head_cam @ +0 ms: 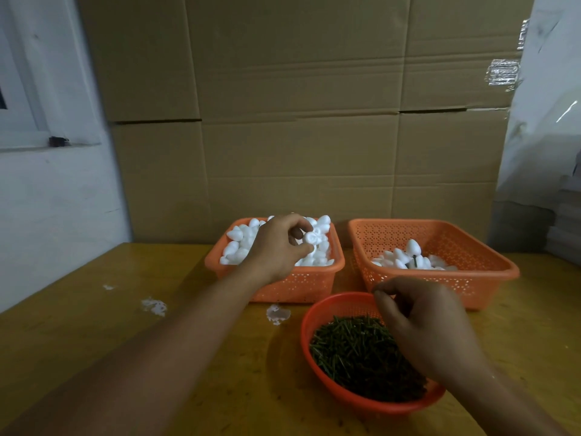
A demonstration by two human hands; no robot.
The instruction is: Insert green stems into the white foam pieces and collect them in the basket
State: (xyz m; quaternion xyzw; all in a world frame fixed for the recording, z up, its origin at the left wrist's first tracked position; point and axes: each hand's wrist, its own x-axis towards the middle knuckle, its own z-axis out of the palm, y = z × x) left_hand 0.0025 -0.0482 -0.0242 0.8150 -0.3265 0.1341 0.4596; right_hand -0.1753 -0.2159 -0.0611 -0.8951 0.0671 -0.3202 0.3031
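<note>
Left hand point(276, 247) grips 1 foam piece point(309, 238) — right hand's point(418, 322) grip unclear.

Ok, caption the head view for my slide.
Left hand pinches a foam piece over its basket; right hand reaches into the stems.

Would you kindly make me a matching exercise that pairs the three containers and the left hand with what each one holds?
Things:
1. Left basket
2. Right basket
3. Round bowl
4. Left hand

Contents:
A. A pile of green stems
B. One foam piece, pinched in the fingers
C. A few foam pieces, one showing a dark stem
D. Heaped with plain white foam pieces

Pairs: 1-D, 2-C, 3-A, 4-B
</note>
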